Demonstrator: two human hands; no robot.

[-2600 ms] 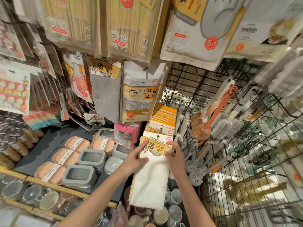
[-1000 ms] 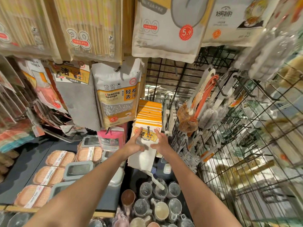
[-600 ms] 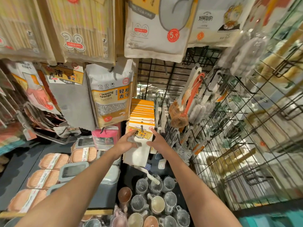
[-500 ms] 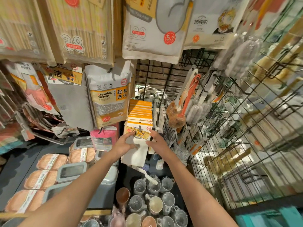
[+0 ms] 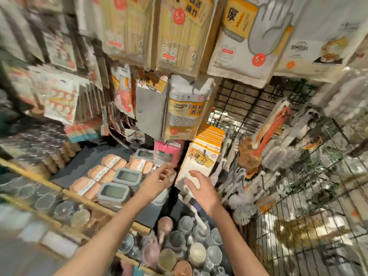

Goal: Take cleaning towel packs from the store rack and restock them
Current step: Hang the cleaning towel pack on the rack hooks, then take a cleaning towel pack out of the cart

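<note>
Towel pack (image 5: 196,166) hangs between open hands, right hand (image 5: 203,189) touching.

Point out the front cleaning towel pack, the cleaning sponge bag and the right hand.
front cleaning towel pack (image 5: 194,172): head view, on its white cloth below the label.
cleaning sponge bag (image 5: 184,110): head view, on its yellow label.
right hand (image 5: 202,189): head view, on its back.

Two hands are seen. Five orange sponge packs (image 5: 114,162) and three grey lidded containers (image 5: 127,177) are counted on the shelf (image 5: 83,162); the hanging towel packs (image 5: 207,145) are too overlapped to be counted.
</note>
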